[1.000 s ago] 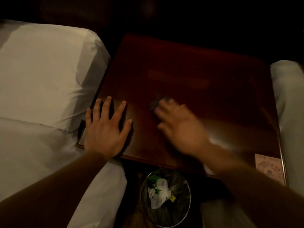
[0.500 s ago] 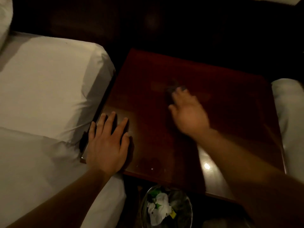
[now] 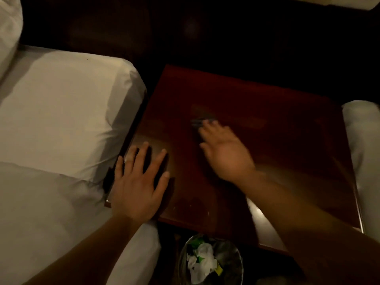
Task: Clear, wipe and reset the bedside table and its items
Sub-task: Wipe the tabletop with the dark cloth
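The dark red wooden bedside table (image 3: 277,130) fills the middle of the head view, and its top is bare and glossy. My left hand (image 3: 137,182) lies flat with fingers spread on the table's front left corner. My right hand (image 3: 224,153) is blurred with motion near the table's middle, its fingers pressing a small dark cloth (image 3: 200,121) onto the wood. Only the cloth's far edge shows past my fingertips.
A bed with white sheets (image 3: 57,120) butts against the table's left side, and another white bed edge (image 3: 364,130) lies on the right. Below the table's front edge stands a round bin (image 3: 182,256) holding crumpled tissues and green scraps. Behind the table is a dark wall.
My right hand slid the cloth farther onto the table top, then back toward the left. My left hand stayed planted on the corner. The view tilted upward slightly.
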